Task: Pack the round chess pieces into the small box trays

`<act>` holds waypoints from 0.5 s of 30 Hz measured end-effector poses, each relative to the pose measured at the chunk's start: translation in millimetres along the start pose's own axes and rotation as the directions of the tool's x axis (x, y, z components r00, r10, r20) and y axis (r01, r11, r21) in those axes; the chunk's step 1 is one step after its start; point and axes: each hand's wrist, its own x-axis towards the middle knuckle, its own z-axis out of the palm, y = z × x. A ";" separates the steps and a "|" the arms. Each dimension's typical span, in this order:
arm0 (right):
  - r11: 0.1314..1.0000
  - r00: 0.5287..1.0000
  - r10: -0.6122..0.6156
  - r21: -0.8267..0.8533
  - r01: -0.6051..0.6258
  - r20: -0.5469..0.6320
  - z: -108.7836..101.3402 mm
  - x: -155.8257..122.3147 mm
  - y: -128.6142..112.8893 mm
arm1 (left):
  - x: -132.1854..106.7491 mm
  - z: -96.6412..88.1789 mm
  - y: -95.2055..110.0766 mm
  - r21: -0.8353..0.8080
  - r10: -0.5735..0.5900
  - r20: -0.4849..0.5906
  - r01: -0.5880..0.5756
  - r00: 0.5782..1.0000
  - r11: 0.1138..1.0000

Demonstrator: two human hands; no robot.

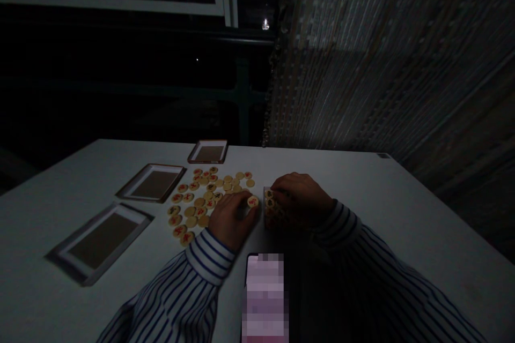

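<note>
My left hand pinches a round wooden xiangqi piece with a red character between thumb and fingers, just left of a small box. This box holds several more pieces with dark characters, lying in its left part. My right hand reaches over the box from the right, its fingers bent down at the far edge by the pieces. Shadow hides the right fingertips and what they may grip. Left of my left hand, many loose xiangqi pieces are spread on the table, some showing red or black characters, others blank.
Three shallow trays or lids stand on the white table: one at the back, one in the middle, one nearer left. A lit phone lies at the front. A string curtain hangs behind, at right.
</note>
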 end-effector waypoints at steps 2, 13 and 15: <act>1.000 1.000 -0.003 0.006 0.003 0.007 -1.4 -0.3 -2.3 | -1.4 1.3 1.0 -0.048 -0.046 0.006 0.047 0.999 0.998; 0.990 0.999 -0.027 0.142 0.023 0.026 6.3 0.0 -3.4 | -7.3 7.1 9.3 -0.074 -0.031 -0.004 0.031 1.000 0.997; 0.985 0.999 -0.012 0.173 0.006 0.035 6.1 -0.6 -4.1 | -7.0 6.3 11.3 -0.058 -0.004 -0.006 0.003 1.000 0.998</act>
